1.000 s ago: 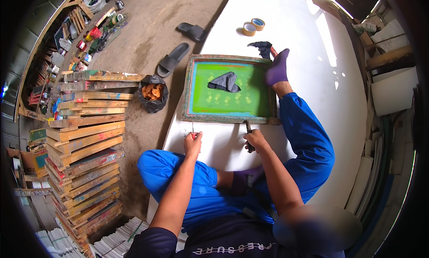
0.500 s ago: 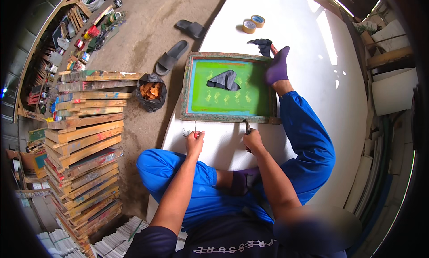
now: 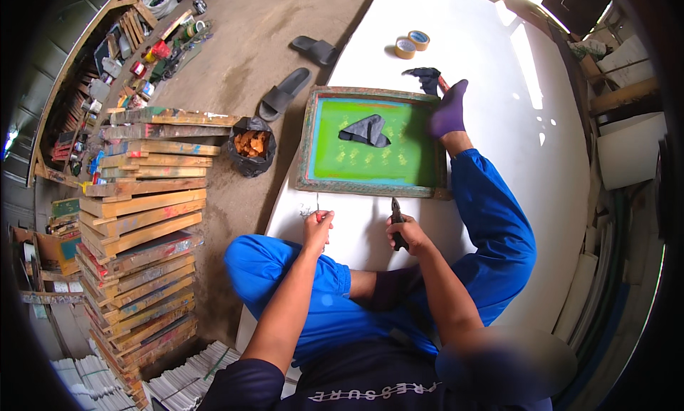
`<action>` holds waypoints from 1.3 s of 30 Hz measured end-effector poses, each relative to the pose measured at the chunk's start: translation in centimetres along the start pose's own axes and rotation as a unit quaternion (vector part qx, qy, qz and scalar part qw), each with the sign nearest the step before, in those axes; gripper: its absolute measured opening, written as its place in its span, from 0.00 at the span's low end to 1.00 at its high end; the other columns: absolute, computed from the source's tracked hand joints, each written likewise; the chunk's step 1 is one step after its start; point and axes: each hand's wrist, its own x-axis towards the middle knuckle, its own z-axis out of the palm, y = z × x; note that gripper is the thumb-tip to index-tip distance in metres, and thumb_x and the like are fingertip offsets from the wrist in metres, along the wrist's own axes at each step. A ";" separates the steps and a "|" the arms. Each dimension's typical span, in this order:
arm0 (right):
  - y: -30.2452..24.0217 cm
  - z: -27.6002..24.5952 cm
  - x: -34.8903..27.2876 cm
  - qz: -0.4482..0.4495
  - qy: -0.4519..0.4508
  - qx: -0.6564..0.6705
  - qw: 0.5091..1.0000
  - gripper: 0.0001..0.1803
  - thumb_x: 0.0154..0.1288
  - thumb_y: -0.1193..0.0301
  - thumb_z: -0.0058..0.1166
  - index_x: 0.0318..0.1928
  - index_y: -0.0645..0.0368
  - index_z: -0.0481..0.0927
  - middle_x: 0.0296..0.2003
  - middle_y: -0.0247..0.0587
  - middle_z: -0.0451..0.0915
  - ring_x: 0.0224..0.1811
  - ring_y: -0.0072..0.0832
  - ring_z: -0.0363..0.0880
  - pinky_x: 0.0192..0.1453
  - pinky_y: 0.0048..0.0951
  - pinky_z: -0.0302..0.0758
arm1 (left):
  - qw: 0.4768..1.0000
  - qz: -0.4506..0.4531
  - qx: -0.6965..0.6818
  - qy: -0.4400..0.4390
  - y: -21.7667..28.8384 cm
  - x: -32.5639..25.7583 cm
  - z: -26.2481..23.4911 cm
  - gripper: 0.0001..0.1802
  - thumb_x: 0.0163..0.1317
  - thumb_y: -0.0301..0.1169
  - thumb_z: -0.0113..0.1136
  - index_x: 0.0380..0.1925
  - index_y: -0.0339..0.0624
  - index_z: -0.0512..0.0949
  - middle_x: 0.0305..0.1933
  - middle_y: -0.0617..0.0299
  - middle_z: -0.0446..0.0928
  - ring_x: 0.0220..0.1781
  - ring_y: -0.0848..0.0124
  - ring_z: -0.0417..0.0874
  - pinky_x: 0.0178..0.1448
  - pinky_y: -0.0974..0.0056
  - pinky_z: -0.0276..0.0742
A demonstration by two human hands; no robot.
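Note:
A wooden screen-printing frame (image 3: pixel 306 144) with a green mesh lies on the white tabletop (image 3: pixel 420 219) before me, and a folded dark cloth (image 3: pixel 365 131) rests on the mesh. My left hand (image 3: pixel 318 229) is closed around the red handle of a thin-shafted tool, seemingly a screwdriver (image 3: pixel 318 206), its tip close to the frame's near edge. In my right hand (image 3: pixel 409 235) is a pair of black pliers (image 3: pixel 396 215), jaws pointing away from me, just short of the same edge. My purple-socked foot (image 3: pixel 449 110) is against the frame's far right corner.
Beyond the frame lie two tape rolls (image 3: pixel 411 45) and a dark-headed tool with a red handle (image 3: pixel 431 80). To the left are a tall stack of wooden frames (image 3: pixel 146 219), a black bag of orange-brown scraps (image 3: pixel 252 146) and two black slides (image 3: pixel 283 94) on the floor.
My right hand has drawn the pliers back slightly from the frame's near edge and turned them, so more of them shows. The whole view has shifted a little; my left hand keeps its grip.

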 end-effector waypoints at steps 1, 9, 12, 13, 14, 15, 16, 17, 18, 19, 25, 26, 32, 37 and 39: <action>0.3 1.0 -0.2 0.000 -0.011 -0.021 1.000 0.11 0.58 0.81 0.57 0.42 0.60 0.75 0.23 0.42 0.77 0.18 0.31 0.76 0.22 0.34 0.73 | 1.000 -0.003 -0.007 -0.025 0.6 -0.5 0.0 0.16 0.68 0.40 0.67 0.46 0.39 0.83 0.28 0.63 0.79 0.13 0.81 0.67 0.15 0.71 0.63; 1.7 9.7 0.4 0.032 -0.116 -0.103 0.987 0.11 0.57 0.80 0.59 0.41 0.62 0.77 0.23 0.41 0.79 0.19 0.30 0.78 0.23 0.33 0.76 | 0.992 0.047 -0.061 -0.102 2.2 -2.0 0.5 0.16 0.72 0.40 0.64 0.50 0.39 0.81 0.32 0.61 0.83 0.15 0.84 0.67 0.17 0.74 0.64; 1.7 11.1 0.7 0.044 -0.143 -0.105 0.983 0.10 0.59 0.78 0.57 0.43 0.62 0.77 0.24 0.42 0.80 0.20 0.29 0.79 0.24 0.33 0.77 | 0.994 0.036 -0.064 -0.076 1.9 -2.0 -0.2 0.16 0.73 0.39 0.64 0.48 0.37 0.80 0.35 0.60 0.82 0.14 0.82 0.67 0.17 0.72 0.63; 1.5 11.3 0.8 0.052 -0.149 -0.107 0.982 0.11 0.60 0.77 0.56 0.44 0.62 0.77 0.25 0.43 0.80 0.21 0.30 0.80 0.25 0.33 0.78 | 0.995 0.037 -0.069 -0.068 2.0 -2.0 -0.3 0.14 0.72 0.38 0.64 0.45 0.37 0.80 0.34 0.61 0.82 0.15 0.82 0.67 0.17 0.71 0.63; 1.4 11.5 0.9 0.061 -0.155 -0.109 0.980 0.12 0.61 0.76 0.56 0.46 0.63 0.77 0.26 0.44 0.81 0.22 0.30 0.81 0.26 0.34 0.79 | 0.995 0.040 -0.068 -0.057 1.8 -1.9 -0.4 0.13 0.72 0.37 0.64 0.44 0.37 0.80 0.34 0.61 0.82 0.15 0.82 0.67 0.17 0.71 0.63; 1.1 11.7 1.0 0.074 -0.161 -0.112 0.978 0.13 0.63 0.75 0.56 0.49 0.63 0.77 0.27 0.45 0.81 0.23 0.31 0.82 0.27 0.35 0.80 | 0.996 0.042 -0.066 -0.046 1.7 -1.7 -0.5 0.13 0.72 0.37 0.64 0.44 0.37 0.79 0.33 0.61 0.82 0.15 0.82 0.67 0.17 0.71 0.63; 0.8 11.8 1.0 0.088 -0.167 -0.115 0.975 0.15 0.65 0.74 0.56 0.51 0.64 0.77 0.29 0.46 0.82 0.24 0.31 0.83 0.29 0.36 0.82 | 0.996 0.044 -0.065 -0.034 1.5 -1.6 -0.6 0.13 0.72 0.37 0.64 0.43 0.37 0.79 0.33 0.61 0.82 0.15 0.82 0.67 0.17 0.71 0.63; 0.5 11.9 1.0 0.101 -0.183 -0.100 0.973 0.17 0.66 0.73 0.56 0.55 0.64 0.75 0.31 0.47 0.83 0.26 0.33 0.85 0.32 0.37 0.84 | 0.996 0.045 -0.068 -0.022 1.3 -1.6 -0.6 0.13 0.71 0.37 0.65 0.42 0.38 0.78 0.33 0.61 0.81 0.14 0.81 0.67 0.17 0.71 0.63; 0.2 12.0 1.0 0.113 -0.199 -0.084 0.970 0.20 0.68 0.72 0.57 0.58 0.63 0.74 0.33 0.49 0.84 0.28 0.35 0.86 0.35 0.39 0.85 | 0.996 0.046 -0.071 -0.011 1.1 -1.5 -0.7 0.12 0.71 0.36 0.65 0.42 0.38 0.78 0.32 0.62 0.81 0.14 0.81 0.67 0.17 0.71 0.63; 0.0 11.9 0.8 0.123 -0.212 -0.067 0.967 0.22 0.70 0.70 0.57 0.62 0.63 0.73 0.35 0.50 0.85 0.30 0.37 0.88 0.38 0.40 0.87 | 0.996 0.046 -0.074 -0.003 1.0 -1.4 -0.4 0.12 0.71 0.36 0.65 0.41 0.38 0.78 0.32 0.62 0.81 0.14 0.81 0.67 0.17 0.70 0.63; 1.8 10.9 2.1 0.115 -0.165 -0.119 0.972 0.29 0.72 0.69 0.56 0.70 0.63 0.67 0.46 0.56 0.84 0.38 0.42 0.89 0.43 0.44 0.88 | 0.984 -0.058 -0.126 0.110 0.2 0.2 -1.9 0.12 0.69 0.36 0.67 0.40 0.39 0.77 0.30 0.62 0.77 0.13 0.78 0.67 0.15 0.67 0.63; 1.9 10.7 2.1 0.115 -0.157 -0.119 0.974 0.29 0.72 0.69 0.56 0.70 0.63 0.67 0.46 0.57 0.83 0.38 0.43 0.89 0.42 0.44 0.87 | 0.979 -0.081 -0.131 0.134 0.1 0.3 -2.1 0.13 0.69 0.36 0.67 0.40 0.39 0.77 0.30 0.62 0.76 0.13 0.77 0.67 0.15 0.66 0.63; 1.8 7.8 1.6 0.085 -0.081 -0.120 0.986 0.28 0.71 0.69 0.56 0.68 0.63 0.67 0.43 0.54 0.83 0.34 0.41 0.88 0.37 0.42 0.86 | 0.970 -0.102 -0.121 0.185 0.2 0.6 -1.7 0.17 0.65 0.39 0.72 0.30 0.42 0.75 0.22 0.65 0.71 0.11 0.76 0.64 0.12 0.66 0.62; 0.6 3.7 0.8 0.041 0.055 -0.131 0.989 0.16 0.71 0.70 0.55 0.55 0.64 0.72 0.33 0.46 0.80 0.27 0.36 0.84 0.26 0.40 0.82 | 0.990 -0.039 -0.063 0.119 0.4 0.0 -0.3 0.17 0.65 0.40 0.72 0.30 0.41 0.77 0.22 0.64 0.73 0.11 0.77 0.65 0.13 0.66 0.62; -0.4 2.1 0.5 0.041 0.088 -0.131 0.987 0.11 0.71 0.71 0.54 0.47 0.64 0.72 0.32 0.47 0.79 0.26 0.37 0.84 0.25 0.40 0.81 | 0.995 -0.009 -0.018 0.095 0.4 -0.2 0.3 0.16 0.65 0.40 0.71 0.30 0.40 0.78 0.23 0.64 0.75 0.11 0.77 0.67 0.13 0.67 0.63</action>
